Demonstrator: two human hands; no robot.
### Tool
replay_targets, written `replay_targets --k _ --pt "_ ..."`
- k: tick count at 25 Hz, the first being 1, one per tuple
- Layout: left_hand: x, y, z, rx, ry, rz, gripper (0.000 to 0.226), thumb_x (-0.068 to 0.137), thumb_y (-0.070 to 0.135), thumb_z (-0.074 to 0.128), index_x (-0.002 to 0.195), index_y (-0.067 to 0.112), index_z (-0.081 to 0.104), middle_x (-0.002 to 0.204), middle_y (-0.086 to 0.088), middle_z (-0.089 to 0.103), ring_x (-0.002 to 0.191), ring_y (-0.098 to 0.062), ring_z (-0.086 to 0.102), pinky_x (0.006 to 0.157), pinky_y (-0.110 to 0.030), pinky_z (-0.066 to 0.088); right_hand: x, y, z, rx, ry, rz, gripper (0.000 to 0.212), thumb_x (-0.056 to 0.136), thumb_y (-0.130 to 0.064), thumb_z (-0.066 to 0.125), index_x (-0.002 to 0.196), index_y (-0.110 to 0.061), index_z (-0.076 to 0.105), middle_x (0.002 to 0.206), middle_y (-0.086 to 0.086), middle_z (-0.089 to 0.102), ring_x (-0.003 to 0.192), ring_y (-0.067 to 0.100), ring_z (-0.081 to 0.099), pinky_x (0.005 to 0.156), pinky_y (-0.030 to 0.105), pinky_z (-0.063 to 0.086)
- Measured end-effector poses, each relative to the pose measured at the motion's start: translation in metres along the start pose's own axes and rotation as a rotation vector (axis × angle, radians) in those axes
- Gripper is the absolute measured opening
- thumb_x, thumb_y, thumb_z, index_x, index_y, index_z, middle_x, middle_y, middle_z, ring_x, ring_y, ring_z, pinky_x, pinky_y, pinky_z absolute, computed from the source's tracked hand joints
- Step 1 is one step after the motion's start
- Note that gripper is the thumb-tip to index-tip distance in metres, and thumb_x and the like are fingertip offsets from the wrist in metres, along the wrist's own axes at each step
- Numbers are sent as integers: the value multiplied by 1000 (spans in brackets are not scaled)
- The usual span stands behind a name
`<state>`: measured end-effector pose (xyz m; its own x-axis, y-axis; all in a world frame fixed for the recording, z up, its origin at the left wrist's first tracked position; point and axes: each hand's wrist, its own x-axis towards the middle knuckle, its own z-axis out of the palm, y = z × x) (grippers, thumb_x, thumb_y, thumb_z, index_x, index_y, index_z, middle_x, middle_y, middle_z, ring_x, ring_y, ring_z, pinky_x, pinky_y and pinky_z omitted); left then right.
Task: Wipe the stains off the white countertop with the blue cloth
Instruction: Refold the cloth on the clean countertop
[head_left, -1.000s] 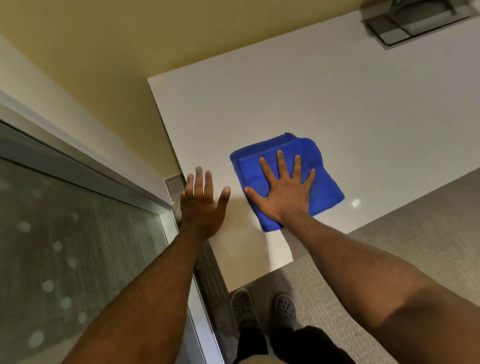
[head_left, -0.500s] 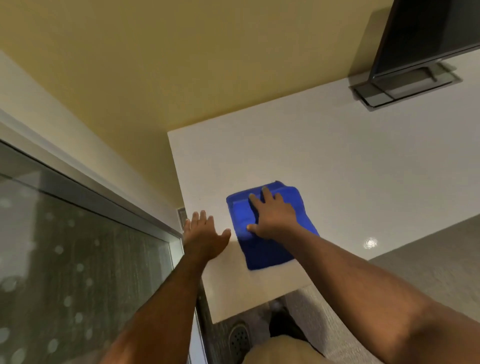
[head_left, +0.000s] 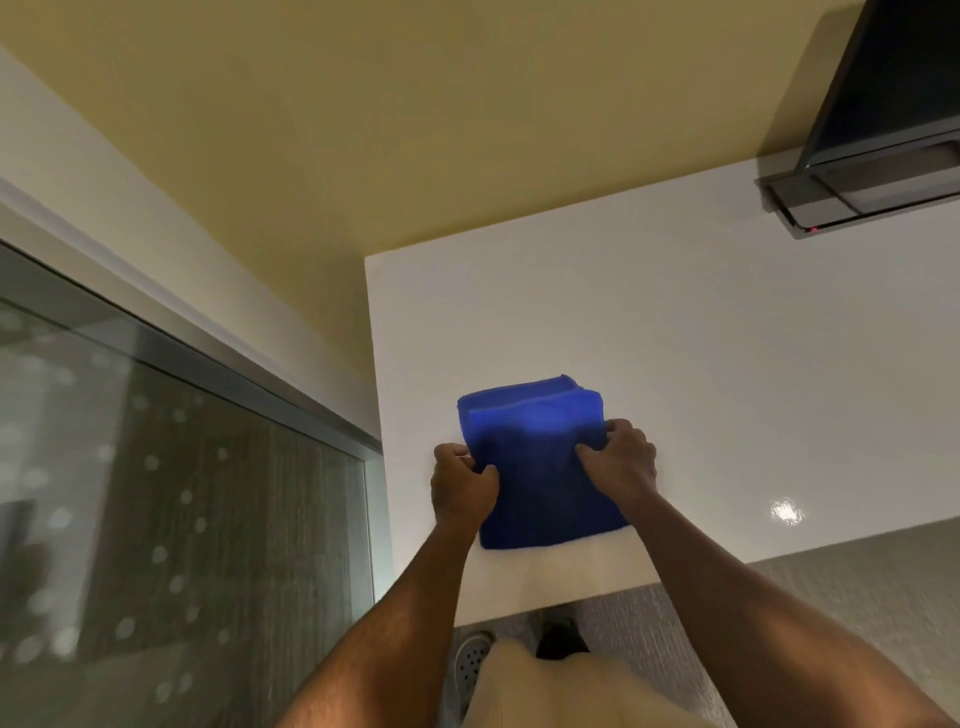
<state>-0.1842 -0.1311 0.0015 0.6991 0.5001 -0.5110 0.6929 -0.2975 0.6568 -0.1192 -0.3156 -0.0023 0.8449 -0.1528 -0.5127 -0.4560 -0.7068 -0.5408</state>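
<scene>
A folded blue cloth (head_left: 535, 457) lies flat on the white countertop (head_left: 701, 364), near its left front corner. My left hand (head_left: 462, 486) pinches the cloth's left edge with curled fingers. On the opposite side my right hand (head_left: 621, 460) grips the right edge the same way. Both forearms reach in from the bottom of the view. No stains show clearly on the counter; a bright light glare sits to the right of the cloth.
A dark screen on a grey base (head_left: 852, 200) stands at the counter's back right. A yellow wall runs behind the counter. A glass panel with a metal frame (head_left: 182, 493) is on the left. Grey floor and my shoes lie below the counter's front edge.
My left hand left the counter's left edge and took hold of the cloth's left side. My right hand went from pressing flat on the cloth to gripping its right edge.
</scene>
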Motion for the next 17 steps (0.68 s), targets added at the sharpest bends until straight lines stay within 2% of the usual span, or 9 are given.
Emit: replay_targets --k 3,6,9,11,12,14,17 --pt "2 5 2 19 20 13 34 84 3 66 102 18 41 98 -3 55 86 -17 58 64 -16 45 4 -4 2 -97 -50 -23 39 84 -32 63 116 -11 54 120 12 51 112 30 46 89 42 45" --pt "2 -1 2 97 -1 42 23 85 -2 61 97 15 50 104 -5 55 90 -20 59 69 -17 48 2 -7 -3 -56 -40 -90 30 82 -26 62 107 -11 52 110 11 56 99 28 52 78 38 45" --pt "-1 -6 -1 102 -70 98 24 90 -1 56 107 16 61 112 -3 64 103 -21 62 88 -29 55 -6 -7 -11 62 -39 -223 40 86 -21 61 119 -17 40 97 5 60 82 25 59 68 35 46" --pt "-2 -7 -3 132 -81 161 32 93 -1 53 120 13 62 120 -2 63 110 -18 60 94 -26 49 -6 -4 -14 62 -29 -371 51 87 -13 58 130 -23 32 95 3 57 75 23 57 65 33 44" --pt "-1 -8 -4 151 -71 196 35 93 -1 53 124 12 61 123 -3 62 112 -19 59 94 -22 47 -5 -2 -14 41 -33 -437 51 87 -9 56 130 -24 35 97 4 58 74 21 56 66 32 43" --pt "-1 -8 -6 159 -67 252 37 93 -3 53 127 11 60 129 -4 60 117 -21 59 94 -19 46 -1 -2 -16 -2 -37 -513 40 88 -4 53 122 -24 49 108 3 61 79 17 55 70 28 42" --pt "0 -9 -9 111 -76 316 39 92 -4 53 127 12 60 127 3 55 119 -22 58 100 -25 51 4 -9 -15 -15 -42 -532 30 89 -4 53 112 -22 62 117 0 61 96 16 58 80 21 39"
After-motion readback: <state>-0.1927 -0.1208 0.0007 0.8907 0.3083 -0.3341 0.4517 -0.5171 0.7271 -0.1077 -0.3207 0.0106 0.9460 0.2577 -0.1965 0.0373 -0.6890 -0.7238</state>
